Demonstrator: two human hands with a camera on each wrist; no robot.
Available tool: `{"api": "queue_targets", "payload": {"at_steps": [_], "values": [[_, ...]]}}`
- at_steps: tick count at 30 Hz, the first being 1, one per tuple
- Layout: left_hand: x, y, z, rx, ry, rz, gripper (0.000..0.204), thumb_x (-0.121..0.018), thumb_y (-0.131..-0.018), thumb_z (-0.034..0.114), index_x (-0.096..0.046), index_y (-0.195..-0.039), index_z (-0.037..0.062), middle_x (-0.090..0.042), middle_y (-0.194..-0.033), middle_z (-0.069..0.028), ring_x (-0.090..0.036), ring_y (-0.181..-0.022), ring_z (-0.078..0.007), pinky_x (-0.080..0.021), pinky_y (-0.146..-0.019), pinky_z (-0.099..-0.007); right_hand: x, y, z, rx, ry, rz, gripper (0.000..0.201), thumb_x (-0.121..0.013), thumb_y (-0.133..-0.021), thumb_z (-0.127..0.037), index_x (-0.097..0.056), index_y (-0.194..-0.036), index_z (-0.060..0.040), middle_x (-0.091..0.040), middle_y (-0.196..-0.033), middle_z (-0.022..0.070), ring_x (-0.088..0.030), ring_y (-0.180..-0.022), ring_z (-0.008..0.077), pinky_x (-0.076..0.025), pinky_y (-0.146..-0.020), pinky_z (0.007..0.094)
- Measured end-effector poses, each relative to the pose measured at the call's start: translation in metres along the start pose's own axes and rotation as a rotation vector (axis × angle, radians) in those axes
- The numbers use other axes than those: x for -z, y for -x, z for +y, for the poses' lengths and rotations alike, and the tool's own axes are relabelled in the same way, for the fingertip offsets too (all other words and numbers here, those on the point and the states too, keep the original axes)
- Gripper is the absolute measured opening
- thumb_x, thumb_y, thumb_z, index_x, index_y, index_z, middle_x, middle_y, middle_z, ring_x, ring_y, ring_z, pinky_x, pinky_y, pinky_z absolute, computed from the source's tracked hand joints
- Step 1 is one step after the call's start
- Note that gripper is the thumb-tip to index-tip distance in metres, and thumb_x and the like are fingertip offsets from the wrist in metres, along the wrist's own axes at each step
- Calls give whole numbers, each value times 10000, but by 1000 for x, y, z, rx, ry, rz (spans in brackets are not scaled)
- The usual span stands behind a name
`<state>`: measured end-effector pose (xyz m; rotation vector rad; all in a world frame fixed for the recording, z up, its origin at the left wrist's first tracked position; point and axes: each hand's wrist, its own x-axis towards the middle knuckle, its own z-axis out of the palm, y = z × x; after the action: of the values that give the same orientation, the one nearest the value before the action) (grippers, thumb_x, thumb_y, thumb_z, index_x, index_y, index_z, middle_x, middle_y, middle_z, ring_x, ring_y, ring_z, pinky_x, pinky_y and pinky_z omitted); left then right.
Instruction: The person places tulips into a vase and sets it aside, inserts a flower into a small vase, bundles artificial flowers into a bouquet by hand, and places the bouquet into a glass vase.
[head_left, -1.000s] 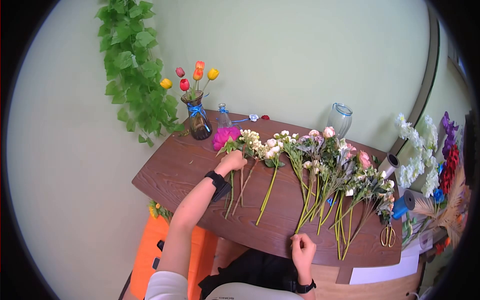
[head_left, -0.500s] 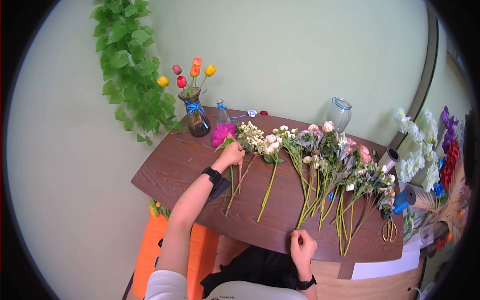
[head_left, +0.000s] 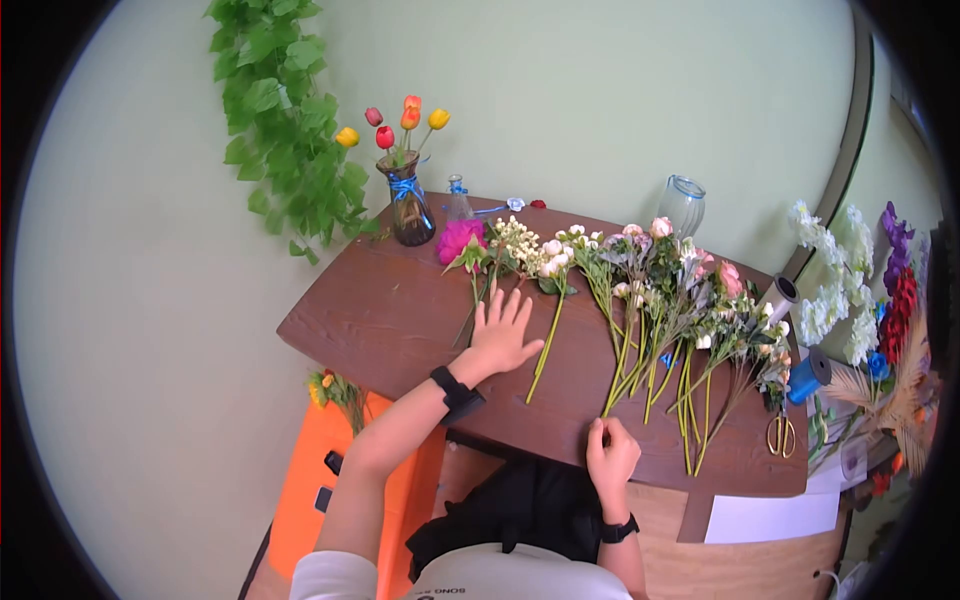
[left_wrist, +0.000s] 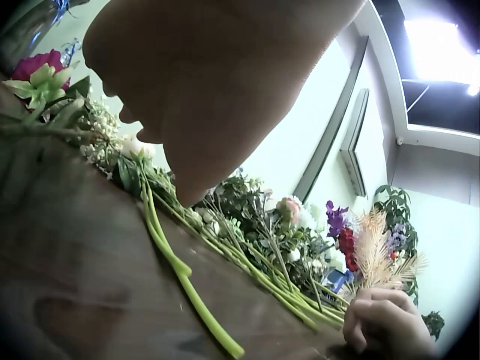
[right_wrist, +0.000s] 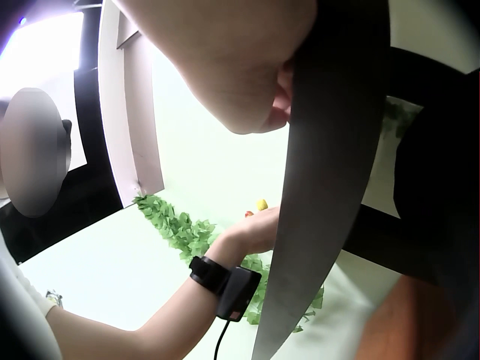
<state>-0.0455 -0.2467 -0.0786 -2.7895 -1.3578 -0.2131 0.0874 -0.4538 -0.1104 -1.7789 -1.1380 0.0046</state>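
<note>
My left hand (head_left: 498,338) is spread flat with straight fingers, close over the table and holding nothing. Its fingertips overlap the lower stems of a spray of small cream berries (head_left: 515,240), partly hiding them. Just left of that spray lies a magenta flower (head_left: 460,242) with green leaves. A stem of white round blooms (head_left: 554,257) lies to the right of the hand, its green stalks (left_wrist: 172,259) crossing the left wrist view. At the table's front edge rests my right hand (head_left: 612,452), fingers loosely curled around nothing, beside the stem ends of a row of pink and white flowers (head_left: 640,265).
A dark vase (head_left: 412,215) of tulips and a small clear bottle (head_left: 458,208) stand at the table's back left. Farther right are a glass jar (head_left: 682,207), a blue ribbon spool (head_left: 808,375) and gold-handled scissors (head_left: 781,435). Below the left edge is an orange surface (head_left: 330,440).
The left hand has drawn back from the magenta flower and berry spray toward the person, its fingers going from curled at the stems to spread. The right hand stays at the edge.
</note>
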Motion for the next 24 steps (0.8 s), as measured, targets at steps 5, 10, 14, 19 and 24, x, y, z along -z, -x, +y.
{"api": "queue_targets", "payload": {"at_steps": [5,10,14,19,24], "values": [[-25,21,17,38,61,-287,771,-211,-830,601,-113,-1353,43,-65,-1417,-133,-17,-1307,-305,-8,-1031,-474,-1,3,0,56,53,41,179,-530,-774,-179,-559,-661,-43,-515,-534,122,-523,-491,312,-402,-469,368],[-32,25,20,85,117,-244,788,-189,-820,619,-92,-1356,50,-48,-1420,-127,-26,-1309,-287,13,-1037,-443,-1,5,-1,69,125,57,208,-518,-781,-187,-539,-639,-35,-523,-542,136,-528,-513,338,-407,-477,387],[-26,17,23,127,98,-341,799,-184,-808,637,-49,-1364,79,3,-1425,-106,7,-1311,-274,24,-1040,-431,-2,3,2,2,66,81,225,-515,-776,-184,-521,-620,-22,-514,-514,148,-530,-502,340,-411,-478,392],[-23,11,25,161,68,-420,799,-203,-802,642,-27,-1368,106,25,-1426,-97,17,-1313,-263,9,-1044,-423,-1,2,2,-45,56,78,229,-520,-773,-185,-519,-627,-8,-514,-528,162,-529,-508,340,-405,-486,384],[-15,2,28,176,35,-502,819,-224,-791,654,-21,-1367,109,24,-1425,-100,14,-1313,-263,4,-1046,-424,-3,3,5,-46,73,90,229,-516,-766,-183,-515,-613,-12,-511,-517,156,-533,-501,334,-413,-484,383]]}}
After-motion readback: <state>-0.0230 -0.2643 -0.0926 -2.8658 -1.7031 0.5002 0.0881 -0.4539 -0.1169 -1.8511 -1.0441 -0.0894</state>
